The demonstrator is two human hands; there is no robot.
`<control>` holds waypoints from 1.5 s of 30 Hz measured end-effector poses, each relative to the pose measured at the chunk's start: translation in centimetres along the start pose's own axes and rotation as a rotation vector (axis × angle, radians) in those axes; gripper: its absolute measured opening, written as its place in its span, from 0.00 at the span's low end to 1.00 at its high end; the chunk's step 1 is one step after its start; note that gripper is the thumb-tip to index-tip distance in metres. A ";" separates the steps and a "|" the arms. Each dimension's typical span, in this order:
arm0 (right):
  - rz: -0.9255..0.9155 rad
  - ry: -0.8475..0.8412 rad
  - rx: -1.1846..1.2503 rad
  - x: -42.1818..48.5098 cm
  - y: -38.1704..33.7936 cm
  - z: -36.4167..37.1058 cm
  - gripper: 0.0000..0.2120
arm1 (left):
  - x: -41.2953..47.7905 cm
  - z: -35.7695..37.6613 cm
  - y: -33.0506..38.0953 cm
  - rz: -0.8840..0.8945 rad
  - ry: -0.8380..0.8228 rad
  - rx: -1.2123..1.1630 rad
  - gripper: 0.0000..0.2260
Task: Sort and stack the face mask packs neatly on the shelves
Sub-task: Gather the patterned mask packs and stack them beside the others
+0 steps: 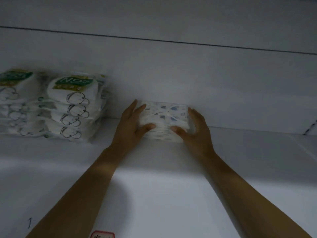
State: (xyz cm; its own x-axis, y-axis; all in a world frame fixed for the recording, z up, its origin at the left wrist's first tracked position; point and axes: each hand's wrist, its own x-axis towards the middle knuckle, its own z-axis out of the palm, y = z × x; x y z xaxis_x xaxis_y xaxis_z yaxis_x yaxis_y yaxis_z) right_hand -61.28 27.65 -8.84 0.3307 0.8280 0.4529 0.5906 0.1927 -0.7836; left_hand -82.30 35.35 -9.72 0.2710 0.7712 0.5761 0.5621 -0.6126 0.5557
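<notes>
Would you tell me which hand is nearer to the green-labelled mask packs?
Left. The left hand is just right of the green-labelled mask packs; the right hand is beyond the patterned stack.

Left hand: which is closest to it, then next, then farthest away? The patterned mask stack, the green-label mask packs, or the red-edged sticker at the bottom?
From the left hand in the head view:
1. Patterned mask stack: touching it, just to its right, against the back wall.
2. Green-label mask packs: to its left, on the same shelf.
3. Red-edged sticker: farthest, down at the picture's bottom edge.
</notes>
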 end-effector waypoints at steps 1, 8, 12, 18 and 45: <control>0.000 0.006 -0.003 0.0 0.1 0.0 0.40 | 0.0 0.0 0.0 -0.015 -0.011 0.006 0.40; 0.017 -0.130 -0.062 0.1 0.3 0.1 0.45 | -0.1 0.2 0.8 -0.127 -0.027 -0.126 0.42; 0.007 -0.178 -0.112 0.4 0.9 0.3 0.41 | 0.1 0.3 0.7 -0.131 -0.014 -0.071 0.39; 0.018 -0.154 -0.097 0.5 1.0 0.4 0.43 | -0.1 -0.2 1.2 -0.133 0.056 -0.056 0.45; 0.110 -0.143 -1.209 -19.2 7.4 -51.4 0.35 | -10.6 22.2 48.4 0.552 -0.480 0.279 0.27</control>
State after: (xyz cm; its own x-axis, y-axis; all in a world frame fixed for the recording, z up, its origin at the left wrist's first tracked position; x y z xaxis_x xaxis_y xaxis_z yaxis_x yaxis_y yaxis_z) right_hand -25.42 -13.88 -1.46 0.3836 0.8739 0.2986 0.8934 -0.4330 0.1197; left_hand -40.65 1.39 -2.23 0.8408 0.3973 0.3676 0.4063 -0.9120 0.0565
